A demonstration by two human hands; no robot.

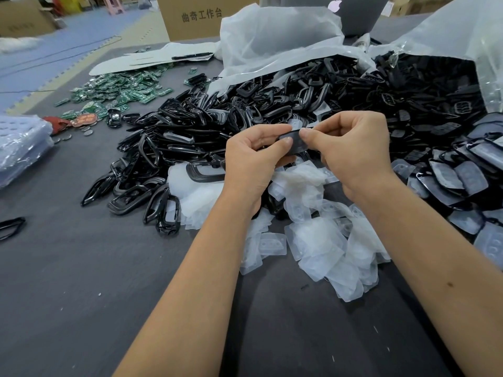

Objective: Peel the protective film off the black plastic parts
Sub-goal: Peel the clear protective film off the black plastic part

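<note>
My left hand (253, 156) grips a flat black plastic part (296, 144) above the table, thumb on its face and fingers curled behind it. Opposite it, my right hand (351, 148) pinches the part's upper edge with thumb and forefinger, where a bit of clear film (298, 124) shows. Most of the part is hidden by my fingers. Under my hands lies a heap of peeled translucent films (313, 238). Film-covered black parts (457, 175) are piled at the right.
A large pile of black frame-shaped parts (190, 137) covers the dark table's middle. Green circuit boards (119, 93) lie at the back left. Big plastic bags (275, 42) of black parts, a cardboard box (201, 14) and a laptop (351, 12) stand behind.
</note>
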